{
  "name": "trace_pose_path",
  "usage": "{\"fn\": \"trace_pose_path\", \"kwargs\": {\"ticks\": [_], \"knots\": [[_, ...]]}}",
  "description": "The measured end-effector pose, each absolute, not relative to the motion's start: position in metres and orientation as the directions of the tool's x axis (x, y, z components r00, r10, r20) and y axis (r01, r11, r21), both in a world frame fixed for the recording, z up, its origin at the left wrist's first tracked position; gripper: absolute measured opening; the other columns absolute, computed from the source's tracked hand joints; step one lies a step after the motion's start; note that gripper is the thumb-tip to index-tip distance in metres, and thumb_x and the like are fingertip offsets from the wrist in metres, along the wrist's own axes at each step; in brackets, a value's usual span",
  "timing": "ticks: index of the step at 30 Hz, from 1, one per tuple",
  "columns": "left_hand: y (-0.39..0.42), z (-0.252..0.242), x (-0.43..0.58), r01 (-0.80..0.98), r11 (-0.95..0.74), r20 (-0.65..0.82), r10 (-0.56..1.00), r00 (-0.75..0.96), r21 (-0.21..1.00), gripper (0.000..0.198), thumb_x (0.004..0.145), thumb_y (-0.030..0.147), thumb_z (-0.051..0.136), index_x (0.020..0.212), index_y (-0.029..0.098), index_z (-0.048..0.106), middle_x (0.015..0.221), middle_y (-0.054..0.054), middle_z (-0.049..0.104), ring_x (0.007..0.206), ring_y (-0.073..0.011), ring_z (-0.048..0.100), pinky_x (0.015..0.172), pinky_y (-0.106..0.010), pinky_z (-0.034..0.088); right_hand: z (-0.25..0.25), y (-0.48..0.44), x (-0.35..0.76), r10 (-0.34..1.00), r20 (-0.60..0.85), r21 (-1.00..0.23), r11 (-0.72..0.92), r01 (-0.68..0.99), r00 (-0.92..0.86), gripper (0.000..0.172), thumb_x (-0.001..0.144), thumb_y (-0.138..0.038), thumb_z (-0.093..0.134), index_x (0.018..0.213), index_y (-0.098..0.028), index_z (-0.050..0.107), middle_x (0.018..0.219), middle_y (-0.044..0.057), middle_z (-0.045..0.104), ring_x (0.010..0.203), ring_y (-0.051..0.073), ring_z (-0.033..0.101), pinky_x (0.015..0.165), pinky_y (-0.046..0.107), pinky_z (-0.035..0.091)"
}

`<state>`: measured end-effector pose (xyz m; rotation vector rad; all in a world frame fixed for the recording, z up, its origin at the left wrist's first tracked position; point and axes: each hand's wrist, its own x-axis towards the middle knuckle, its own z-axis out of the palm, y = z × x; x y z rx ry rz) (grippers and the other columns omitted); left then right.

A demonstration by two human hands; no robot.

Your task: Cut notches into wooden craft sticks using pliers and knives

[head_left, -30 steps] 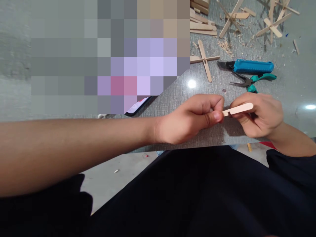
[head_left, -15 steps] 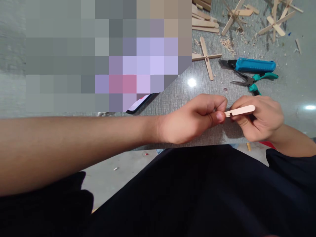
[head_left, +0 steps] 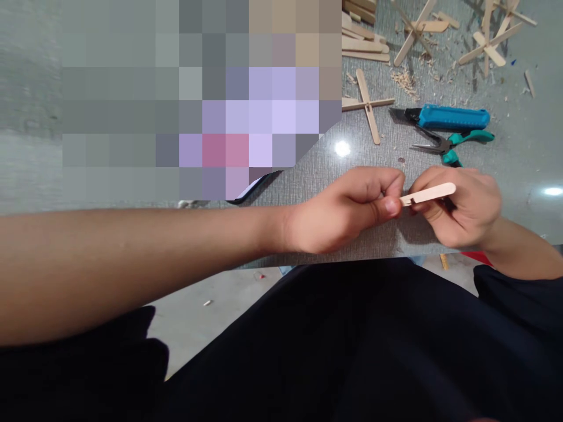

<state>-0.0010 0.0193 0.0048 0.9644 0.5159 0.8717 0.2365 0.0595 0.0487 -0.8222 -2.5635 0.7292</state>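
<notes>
A pale wooden craft stick (head_left: 433,193) is held between my two hands near the table's front edge. It has a small notch in its side, close to my left fingertips. My left hand (head_left: 347,208) is closed, pinching the stick's left part between thumb and bent forefinger. My right hand (head_left: 461,205) is closed too, its fingers curled behind and under the stick at the notch; the stick's rounded end points right across it. Whatever else the right fingers grip is hidden.
Beyond my hands lie a blue utility knife (head_left: 455,117) and green-handled pliers (head_left: 446,144). Crossed craft sticks (head_left: 368,105), a stick pile (head_left: 363,44), standing stick crosses (head_left: 487,47) and wood shavings (head_left: 405,82) are farther back. A phone edge (head_left: 255,186) shows beside a blurred-out area.
The stick's free end has tilted up very slightly, and my right hand has shifted slightly up and left. Both hands keep their hold.
</notes>
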Motion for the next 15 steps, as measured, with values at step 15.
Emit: {"fn": "trace_pose_path", "kwargs": {"ticks": [15], "knots": [[0.012,-0.005,-0.002,-0.309,0.030,0.056,0.962,0.269,0.951,0.045,0.103,0.056,0.089,0.085,0.024,0.061,0.061,0.007,0.047,0.055,-0.0112,0.036,0.051,-0.028,0.029,0.012,0.081,0.232,0.425,0.398,-0.214,0.905,0.368,-0.813,0.016,0.112,-0.030,0.066,0.098,-0.024,0.069,0.094,0.006,0.083,0.082,0.022,0.072,0.069,0.040,0.049]]}}
